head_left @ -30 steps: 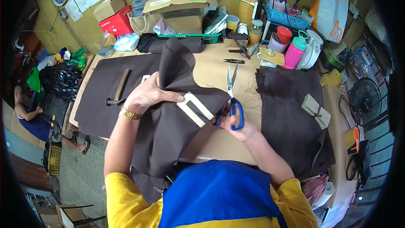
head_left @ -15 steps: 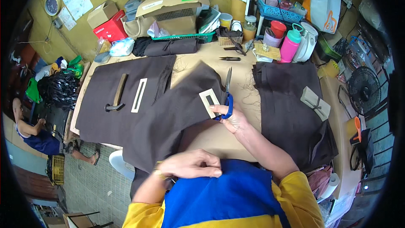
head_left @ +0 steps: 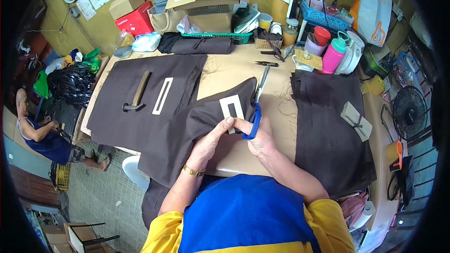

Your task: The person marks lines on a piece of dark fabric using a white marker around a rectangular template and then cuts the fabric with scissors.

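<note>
My right hand (head_left: 261,141) is closed round blue-handled scissors (head_left: 253,126), their blades upright and pointing away from me. Its thumb also meets the lower edge of a small cream rectangular frame (head_left: 239,105). My left hand (head_left: 206,146), with a gold band at the wrist, pinches the dark brown cloth (head_left: 192,124) at that same edge; its fingers are hidden under the cloth. The frame lies on the lifted cloth corner. To the left, a longer cream slotted frame (head_left: 157,107) and a hammer (head_left: 139,93) rest on dark cloth.
Stacked dark cloth (head_left: 323,126) lies at right, with a tied cream bundle (head_left: 357,121) on it. A black snipper (head_left: 266,63) lies beyond the scissors. Boxes, a green tray (head_left: 241,38) and a pink bottle (head_left: 332,58) line the back. Another person (head_left: 35,136) sits far left.
My left hand has risen from near my apron to pinch the cloth beside the right thumb. The lifted cloth corner has settled lower, and the whole view has shifted slightly.
</note>
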A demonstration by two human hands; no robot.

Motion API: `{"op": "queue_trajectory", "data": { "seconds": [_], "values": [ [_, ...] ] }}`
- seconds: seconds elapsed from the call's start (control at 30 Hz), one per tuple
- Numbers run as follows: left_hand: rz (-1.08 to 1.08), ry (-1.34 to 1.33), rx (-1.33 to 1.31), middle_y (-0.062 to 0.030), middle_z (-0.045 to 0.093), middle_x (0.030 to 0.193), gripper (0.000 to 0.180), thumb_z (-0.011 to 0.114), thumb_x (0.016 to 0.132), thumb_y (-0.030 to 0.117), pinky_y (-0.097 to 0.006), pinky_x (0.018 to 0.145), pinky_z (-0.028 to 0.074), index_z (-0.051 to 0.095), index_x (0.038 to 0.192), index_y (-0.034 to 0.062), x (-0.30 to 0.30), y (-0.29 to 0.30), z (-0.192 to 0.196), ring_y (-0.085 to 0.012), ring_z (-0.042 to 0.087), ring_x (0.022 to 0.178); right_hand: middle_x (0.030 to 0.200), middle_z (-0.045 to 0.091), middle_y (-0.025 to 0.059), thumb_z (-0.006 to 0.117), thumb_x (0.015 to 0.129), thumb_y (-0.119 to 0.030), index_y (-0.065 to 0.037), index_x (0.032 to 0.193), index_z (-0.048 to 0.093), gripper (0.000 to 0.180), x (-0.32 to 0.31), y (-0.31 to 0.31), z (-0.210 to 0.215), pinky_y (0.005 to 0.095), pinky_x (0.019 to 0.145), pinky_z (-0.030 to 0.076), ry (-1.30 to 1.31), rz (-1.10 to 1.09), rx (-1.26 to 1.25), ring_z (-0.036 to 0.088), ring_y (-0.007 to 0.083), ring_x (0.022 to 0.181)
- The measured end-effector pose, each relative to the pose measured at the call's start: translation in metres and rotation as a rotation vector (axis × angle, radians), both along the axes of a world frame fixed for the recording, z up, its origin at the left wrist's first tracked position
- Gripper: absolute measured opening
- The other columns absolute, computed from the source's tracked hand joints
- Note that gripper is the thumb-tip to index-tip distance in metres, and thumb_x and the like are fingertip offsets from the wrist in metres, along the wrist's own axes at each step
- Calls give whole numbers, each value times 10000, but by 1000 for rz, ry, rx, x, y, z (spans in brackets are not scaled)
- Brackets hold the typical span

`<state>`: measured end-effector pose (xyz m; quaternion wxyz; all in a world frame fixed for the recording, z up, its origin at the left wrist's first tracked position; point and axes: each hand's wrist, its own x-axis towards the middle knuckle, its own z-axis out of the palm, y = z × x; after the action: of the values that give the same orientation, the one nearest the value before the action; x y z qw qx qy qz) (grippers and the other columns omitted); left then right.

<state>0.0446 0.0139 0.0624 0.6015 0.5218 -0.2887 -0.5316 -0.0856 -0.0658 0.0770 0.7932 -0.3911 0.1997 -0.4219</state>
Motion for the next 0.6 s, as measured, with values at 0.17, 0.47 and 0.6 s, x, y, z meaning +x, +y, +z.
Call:
{"op": "queue_trajectory", "data": {
  "seconds": [0.17,0.47,0.6],
  "values": [
    [96,93,-112,-45,636,1182,419,626,949,344,-318,999,393,629,1217,23,-3,-1,13,-139,540,1119,909,697,98,812,764,-58,34,1049,637,348,-7,-3,-2,272,682,536,97,100,-75,666,150,762],
    [126,89,-98,-40,664,1139,344,687,909,234,-300,922,451,637,1184,34,25,13,28,-137,602,1034,862,660,66,755,840,-148,18,1019,620,279,-15,3,0,266,690,514,177,202,-19,632,138,767],
    [286,84,-237,-36,668,1133,353,708,892,215,-298,916,453,637,1189,39,31,12,51,-132,603,1028,920,600,34,685,906,-228,-20,1079,578,291,-60,9,-47,252,779,490,181,326,-107,590,108,870]
  ]
}}
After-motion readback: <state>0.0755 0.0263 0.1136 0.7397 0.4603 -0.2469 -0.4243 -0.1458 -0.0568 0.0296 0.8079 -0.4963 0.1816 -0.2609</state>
